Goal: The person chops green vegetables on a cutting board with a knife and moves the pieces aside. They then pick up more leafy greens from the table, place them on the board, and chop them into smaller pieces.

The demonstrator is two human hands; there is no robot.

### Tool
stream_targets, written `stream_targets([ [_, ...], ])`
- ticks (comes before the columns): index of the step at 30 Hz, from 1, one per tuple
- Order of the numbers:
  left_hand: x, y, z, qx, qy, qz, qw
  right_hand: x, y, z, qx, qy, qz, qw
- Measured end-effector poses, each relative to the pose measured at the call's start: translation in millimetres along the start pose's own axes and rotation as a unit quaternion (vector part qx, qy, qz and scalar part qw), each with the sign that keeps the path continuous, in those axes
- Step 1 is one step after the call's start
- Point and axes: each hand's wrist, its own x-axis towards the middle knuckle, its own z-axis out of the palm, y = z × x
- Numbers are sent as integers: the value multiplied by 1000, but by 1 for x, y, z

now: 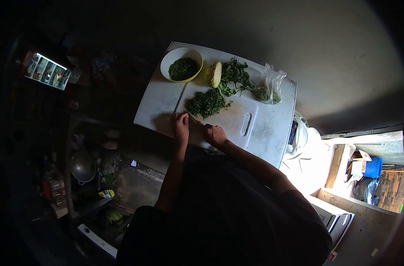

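A white cutting board [237, 116] lies on a white table [160, 102]. On it sits a pile of chopped green leaves [206, 103]. My right hand [215, 134] is closed on a knife [193, 119] whose blade points toward the pile. My left hand [181, 125] rests beside the blade at the board's near edge, fingers bent. A yellow bowl [166, 62] with chopped greens stands at the table's far left. A pale yellow wedge of vegetable [214, 74] and a bunch of whole green leaves [235, 77] lie behind the board.
A clear plastic bag [270, 87] with greens lies at the far right of the table. A white appliance [299, 135] stands off the table's right edge. Shelves with pots and clutter [84, 166] fill the dark left side. A blue bucket [374, 167] stands far right.
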Motion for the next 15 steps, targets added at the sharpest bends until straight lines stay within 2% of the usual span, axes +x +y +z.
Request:
stream_targets([
  [3, -2, -7, 4, -41, -13, -48, 998, 3, -2, -4, -52, -16, -33, 998],
  [5, -4, -11, 7, -74, -22, -80, 994, -1, -1, -4, -52, 54, -79, 994],
  [9, -3, -6, 4, -37, -10, -21, 999, -2, -19, -26, -58, 30, -44, 997],
  [11, -1, 4, -1, -22, 4, -3, 1000, -3, -22, -30, -72, 62, -62, 994],
  [15, 1, -4, 1, 2, 13, 25, 1000, 1, -8, -9, -60, 66, -69, 994],
])
